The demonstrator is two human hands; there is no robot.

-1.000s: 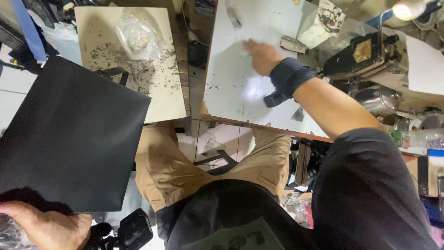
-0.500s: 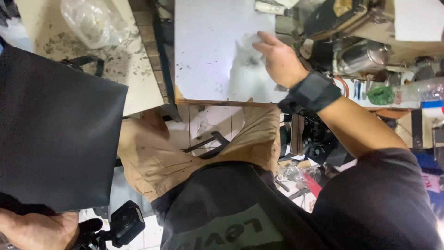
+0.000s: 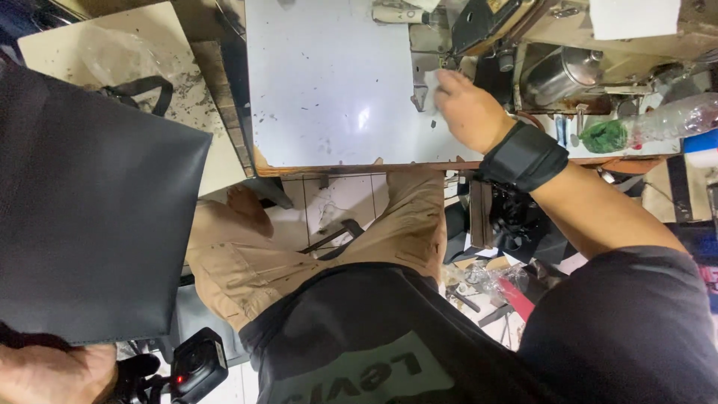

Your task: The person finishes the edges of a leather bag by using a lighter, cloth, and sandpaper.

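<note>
My right hand (image 3: pixel 467 108), with a black wrist band (image 3: pixel 523 155), rests at the right edge of the white table top (image 3: pixel 336 82). It holds a small white cloth (image 3: pixel 431 84) against the surface, right beside the base of a dark sewing machine (image 3: pixel 486 22). My left hand (image 3: pixel 48 372) is at the bottom left. It grips the lower edge of a large flat black bag (image 3: pixel 90 217), held out over my left knee. Only part of that hand shows.
A metal cylinder (image 3: pixel 553 71), a green bundle (image 3: pixel 603 136) and a clear plastic bottle (image 3: pixel 677 116) crowd the right of the table. A beige side table (image 3: pixel 213 153) at the left carries a clear plastic bag (image 3: pixel 112 52) and a black strap (image 3: pixel 142 93). A small camera (image 3: pixel 198 365) sits low by my legs.
My right hand has slid with the white cloth from the middle of the white table to its right edge by the sewing machine. The black bag stays in my left hand.
</note>
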